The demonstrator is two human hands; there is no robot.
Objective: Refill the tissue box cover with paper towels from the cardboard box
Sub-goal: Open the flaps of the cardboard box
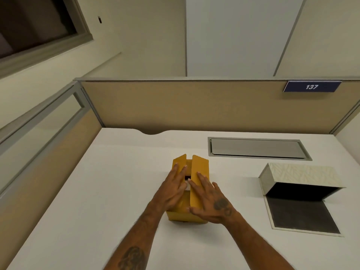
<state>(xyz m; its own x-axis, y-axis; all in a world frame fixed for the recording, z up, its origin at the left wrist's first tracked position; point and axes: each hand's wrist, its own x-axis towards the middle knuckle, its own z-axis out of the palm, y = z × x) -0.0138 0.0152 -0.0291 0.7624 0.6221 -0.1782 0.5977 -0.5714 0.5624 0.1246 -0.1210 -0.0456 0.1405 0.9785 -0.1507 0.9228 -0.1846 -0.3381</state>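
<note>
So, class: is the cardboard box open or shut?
Partly open: the cardboard box has flaps raised, a gap between them; both hands rest on them.

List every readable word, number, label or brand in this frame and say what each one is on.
"137": white digits on the dark blue sign fixed to the top edge of the partition behind the desk.
No print can be read on the cardboard box, where both hands rest, or on the tissue box cover, which shows only a pattern.
</note>
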